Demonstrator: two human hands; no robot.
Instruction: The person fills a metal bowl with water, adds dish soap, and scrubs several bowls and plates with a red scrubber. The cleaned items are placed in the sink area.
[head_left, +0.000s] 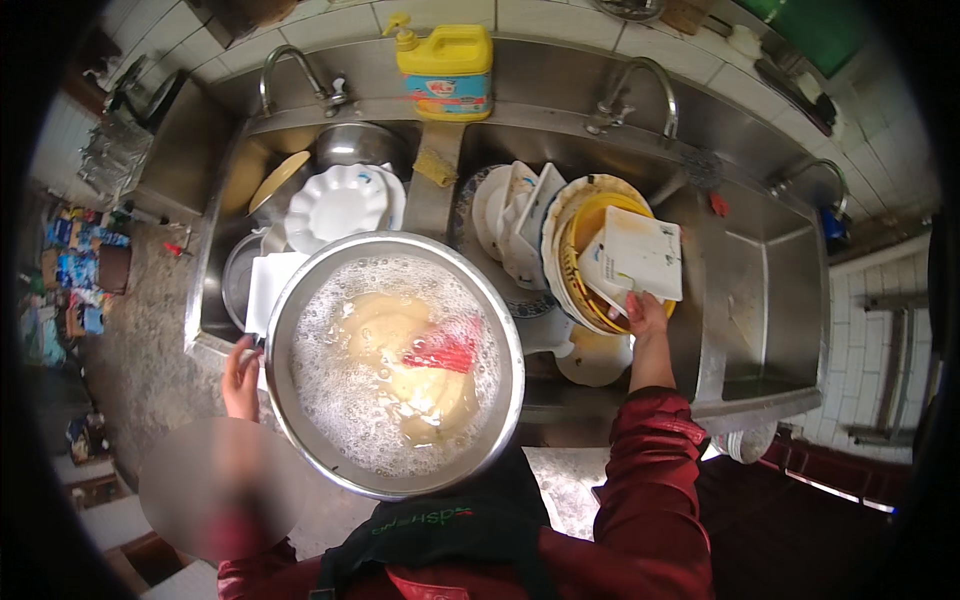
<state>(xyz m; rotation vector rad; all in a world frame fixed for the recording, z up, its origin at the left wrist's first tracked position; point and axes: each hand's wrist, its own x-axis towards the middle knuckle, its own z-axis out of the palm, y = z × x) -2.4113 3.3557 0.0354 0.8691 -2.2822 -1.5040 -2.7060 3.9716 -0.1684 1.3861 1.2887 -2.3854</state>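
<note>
My right hand (646, 313) grips the lower edge of a white square plate (646, 251), which lies tilted over a yellow plastic basket (585, 217) beside stacked dirty dishes. At the left, my left hand (241, 375) is at the lower end of a white rectangular dish (274, 289); its fingers are partly hidden, so its hold is unclear. Between the hands, a large steel basin (512, 390) of foamy water holds pale round dishes (427, 390) and a red cloth or scouring pad (450, 346). White scalloped plates (337, 208) stand in the left sink, just beyond the basin.
More plates (525, 217) lean in the middle sink. A yellow detergent jug (448, 79) and a yellow sponge (435, 166) are by the divider. Curved taps (289, 56) rise along the back. A steel wool scrubber (702, 169) lies near the right sink compartment (772, 315).
</note>
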